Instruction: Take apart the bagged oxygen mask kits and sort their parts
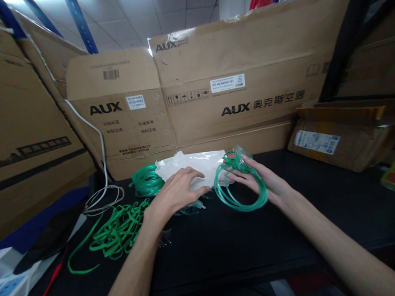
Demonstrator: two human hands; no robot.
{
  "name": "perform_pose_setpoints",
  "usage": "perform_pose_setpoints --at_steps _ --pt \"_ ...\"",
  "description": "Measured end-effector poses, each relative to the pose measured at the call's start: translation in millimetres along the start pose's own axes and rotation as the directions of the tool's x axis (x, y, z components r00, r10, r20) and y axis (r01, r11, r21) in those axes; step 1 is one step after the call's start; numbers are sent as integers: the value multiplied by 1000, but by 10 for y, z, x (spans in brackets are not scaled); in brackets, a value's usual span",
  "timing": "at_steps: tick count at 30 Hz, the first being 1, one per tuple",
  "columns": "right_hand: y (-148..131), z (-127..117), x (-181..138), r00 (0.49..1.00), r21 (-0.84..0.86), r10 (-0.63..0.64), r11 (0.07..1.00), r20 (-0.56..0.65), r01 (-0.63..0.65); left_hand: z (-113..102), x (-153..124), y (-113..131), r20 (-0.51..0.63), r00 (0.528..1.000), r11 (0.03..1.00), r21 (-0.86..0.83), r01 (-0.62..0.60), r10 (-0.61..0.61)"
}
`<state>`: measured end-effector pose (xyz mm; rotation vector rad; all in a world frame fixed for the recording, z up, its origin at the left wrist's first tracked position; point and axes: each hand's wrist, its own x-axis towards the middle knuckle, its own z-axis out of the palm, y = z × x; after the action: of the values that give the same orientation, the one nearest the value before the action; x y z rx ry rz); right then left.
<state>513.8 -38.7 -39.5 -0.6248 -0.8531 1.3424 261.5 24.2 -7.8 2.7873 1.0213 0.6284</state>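
My right hand (263, 176) holds a coil of clear green tubing (241, 207), with a clear plastic piece (239, 151) at its top, raised above the black table. To its left, my left hand (184, 185) has its fingers apart and bent, with nothing seen in them. Beneath and behind that hand lie white plastic bags (204, 161). Clear plastic parts (189, 208) lie under it, partly hidden. More coiled green tubing (148, 180) rests left of the bags. A tangled heap of green elastic straps (119, 230) is beside my left forearm.
Large cardboard sheets (196, 122) stand along the back of the black table (221, 259). An open cardboard box (333, 139) is at the right. At left are a white cable (103, 155) and a white power strip (14, 284). Thin metal strips (165, 238) lie near my left forearm.
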Motion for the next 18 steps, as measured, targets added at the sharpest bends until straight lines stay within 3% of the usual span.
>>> perform_pose_setpoints --at_steps 5,13,18 --pt "19 24 -10 999 25 45 999 9 -45 -53 -42 -82 85 995 999 0 48 -48" --pt "39 46 -17 997 19 59 998 51 -60 -174 -41 -45 123 985 982 -129 138 -122" --pt "40 37 -20 995 -10 59 998 84 -58 -211 -58 -65 162 979 981 -124 146 -126"
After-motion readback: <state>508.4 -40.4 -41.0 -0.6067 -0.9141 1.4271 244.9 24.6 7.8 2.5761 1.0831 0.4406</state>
